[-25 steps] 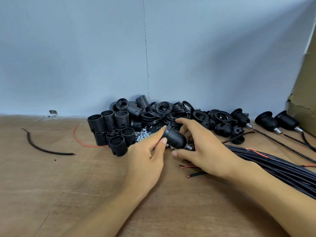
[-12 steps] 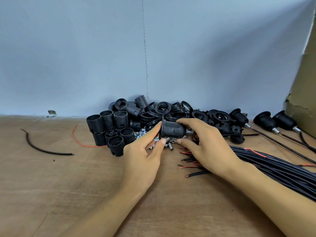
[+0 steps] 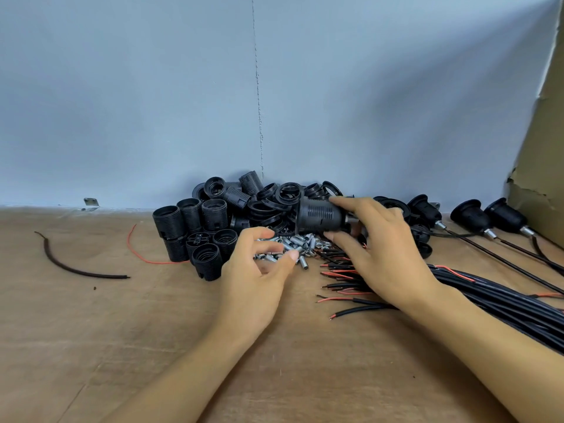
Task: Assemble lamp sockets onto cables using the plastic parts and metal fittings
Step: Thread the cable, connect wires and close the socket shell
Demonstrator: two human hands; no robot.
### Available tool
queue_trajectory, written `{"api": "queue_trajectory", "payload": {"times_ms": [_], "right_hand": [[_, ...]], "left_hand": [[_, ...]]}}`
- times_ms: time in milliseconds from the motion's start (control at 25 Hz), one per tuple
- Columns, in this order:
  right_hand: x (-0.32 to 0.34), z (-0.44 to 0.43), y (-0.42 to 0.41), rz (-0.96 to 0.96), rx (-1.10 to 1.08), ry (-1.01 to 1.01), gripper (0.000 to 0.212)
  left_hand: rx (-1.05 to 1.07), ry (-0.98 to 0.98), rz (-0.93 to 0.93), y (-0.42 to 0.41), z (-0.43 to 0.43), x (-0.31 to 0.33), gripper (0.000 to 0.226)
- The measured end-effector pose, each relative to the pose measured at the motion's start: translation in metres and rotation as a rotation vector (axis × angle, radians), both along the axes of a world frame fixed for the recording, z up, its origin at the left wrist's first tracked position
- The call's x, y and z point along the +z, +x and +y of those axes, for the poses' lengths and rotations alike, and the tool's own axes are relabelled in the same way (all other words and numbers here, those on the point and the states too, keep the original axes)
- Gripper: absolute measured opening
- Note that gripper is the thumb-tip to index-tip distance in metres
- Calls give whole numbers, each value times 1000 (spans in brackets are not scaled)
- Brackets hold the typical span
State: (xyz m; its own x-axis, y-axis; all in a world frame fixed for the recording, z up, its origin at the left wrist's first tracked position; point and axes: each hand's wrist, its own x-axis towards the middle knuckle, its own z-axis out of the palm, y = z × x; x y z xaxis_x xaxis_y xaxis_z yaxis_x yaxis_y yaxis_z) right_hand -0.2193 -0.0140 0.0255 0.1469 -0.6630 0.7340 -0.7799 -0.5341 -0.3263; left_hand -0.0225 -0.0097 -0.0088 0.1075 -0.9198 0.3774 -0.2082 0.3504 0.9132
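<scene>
One black plastic socket (image 3: 319, 215), tipped sideways, pinched in right hand (image 3: 387, 254)

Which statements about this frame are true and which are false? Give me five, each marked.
1. The right hand grips a black socket. True.
2. The left hand also holds that socket. False: it is apart from it, fingers curled over the metal fittings.
3. The cable bundle lies at the table's left end. False: it lies on the right, under the right forearm.
4. Assembled sockets on cables lie at the far right. True.
5. A loose red wire lies left of the threaded shells. True.
</scene>
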Motion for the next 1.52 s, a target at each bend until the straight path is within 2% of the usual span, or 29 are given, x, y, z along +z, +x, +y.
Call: {"api": "queue_trajectory", "payload": {"times_ms": [80, 200, 360, 480, 640, 880, 1160, 1320, 1440, 1520], "right_hand": [[2, -2, -2, -42, -9, 15, 45], [3, 0, -2, 34, -18, 41, 46], [7, 0, 3, 268, -86, -49, 45], [8, -1, 8, 385, -151, -23, 45], [16, -11, -12, 233, -277, 120, 44], [42, -32, -76, 46, -638, 233, 35], [30, -63, -125, -258, -724, 486, 24], [10, -70, -132, -379, -817, 534, 36], [5, -67, -129, -313, -850, 574, 47], [6, -65, -124, -212, -874, 565, 44]], "left_hand": [[-8, 28, -18, 0, 0, 0, 35], [-34, 55, -54, 0, 2, 2, 40], [-78, 58, -100, -2, 4, 2, 13], [-114, 23, -195, -3, 5, 2, 14], [-132, 18, -226, -4, 5, 2, 17], [-140, 5, -252, -6, 3, 2, 17], [-135, 21, -243, -7, 3, 3, 24], [-140, 37, -233, -6, 3, 4, 24], [-136, 38, -235, -7, 3, 4, 23], [-133, 34, -242, -7, 3, 4, 24]]}}
